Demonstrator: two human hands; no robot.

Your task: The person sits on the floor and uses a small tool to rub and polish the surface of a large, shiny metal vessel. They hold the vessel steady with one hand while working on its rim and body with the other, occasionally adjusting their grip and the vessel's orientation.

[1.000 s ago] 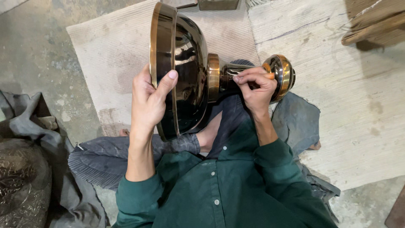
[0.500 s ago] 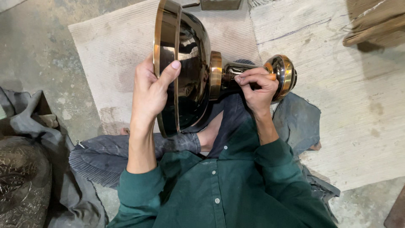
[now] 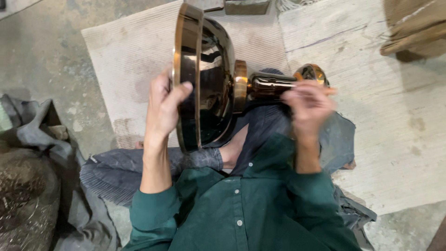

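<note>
Bowl: I hold a big polished metal pedestal bowl (image 3: pixel 209 79) on its side over my lap, its wide brass-coloured rim turned to my left and its stem pointing right.
Left hand: my left hand (image 3: pixel 162 109) grips the bowl's rim, thumb hooked over the front edge, the other fingers behind the rim and out of sight.
Right hand: my right hand (image 3: pixel 309 104) is curled at the bowl's stem (image 3: pixel 272 86), just short of the foot; it is blurred, so I think the fingers close on the stem, but I cannot be sure that they clamp it.
Foot: the round golden foot (image 3: pixel 312 73) of the bowl shows just above my right hand, at the end farthest from the rim.
Collar: a brass-coloured ring (image 3: pixel 240 86) sits where the bowl meets the stem.
Mat: a pale woven mat (image 3: pixel 125 51) lies on the floor behind the bowl, spreading out to its left.
Boards: pale planks (image 3: pixel 385 116) lie on the floor to the right of the bowl's foot.
Cloth heap: dark grey cloth (image 3: pixel 32 135) lies bunched well to the left of the bowl, beside my left sleeve.
Clothes: my green shirt (image 3: pixel 241 209) and grey trousers (image 3: pixel 265 121) are below the bowl.
</note>
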